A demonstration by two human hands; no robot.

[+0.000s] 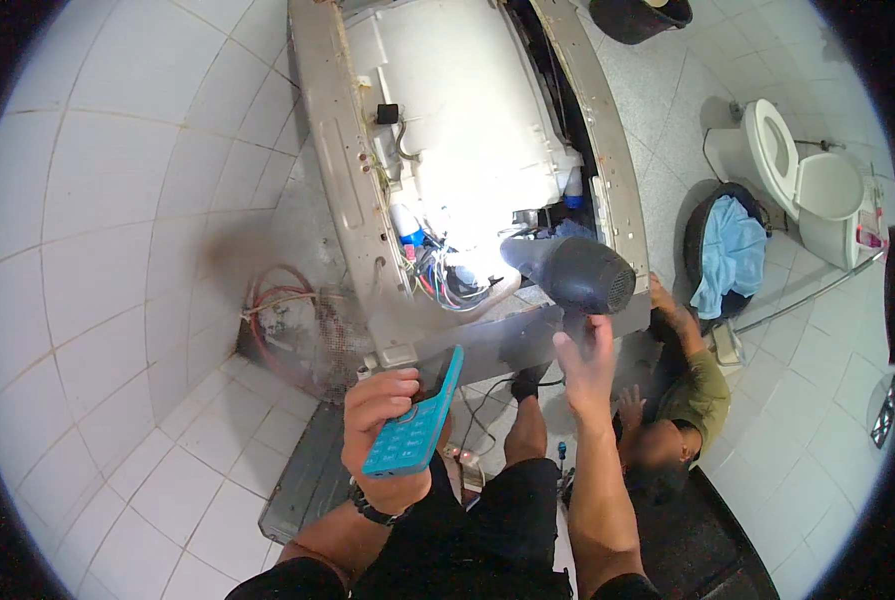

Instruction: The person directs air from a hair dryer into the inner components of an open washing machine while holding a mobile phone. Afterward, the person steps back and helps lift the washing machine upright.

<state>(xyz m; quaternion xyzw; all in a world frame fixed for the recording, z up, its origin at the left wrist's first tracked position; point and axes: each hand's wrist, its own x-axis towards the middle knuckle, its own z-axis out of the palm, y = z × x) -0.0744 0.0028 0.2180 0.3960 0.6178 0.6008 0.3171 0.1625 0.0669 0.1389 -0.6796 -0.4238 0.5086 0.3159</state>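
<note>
Head view: your left hand [367, 415] is curled around a teal keypad phone [404, 440], its fingers grasping the body along the left side. The phone is tilted, its keys facing up and its upper end pointing toward the machine's near edge. Your right hand [589, 375] has its fingers wrapped about the handle of a black hair dryer [572, 275], though part of that grip is hidden from you. The dryer lies across the near end of an opened appliance, its nozzle pointing left toward a bundle of coloured wires [447, 280]. Strong glare sits beside the nozzle and washes out detail there. Beyond the wires, a large white tub [447, 90] fills the beige metal frame [339, 150].

To your right, a co-worker in an olive sleeve [702, 395] crouches with one hand near the frame's right corner. Past them, a blue cloth [732, 255] lies in a black basin [697, 235], near a white toilet [727, 155]. On your left, a reddish coiled hose [257, 330] lies by the tiled wall [117, 170].
</note>
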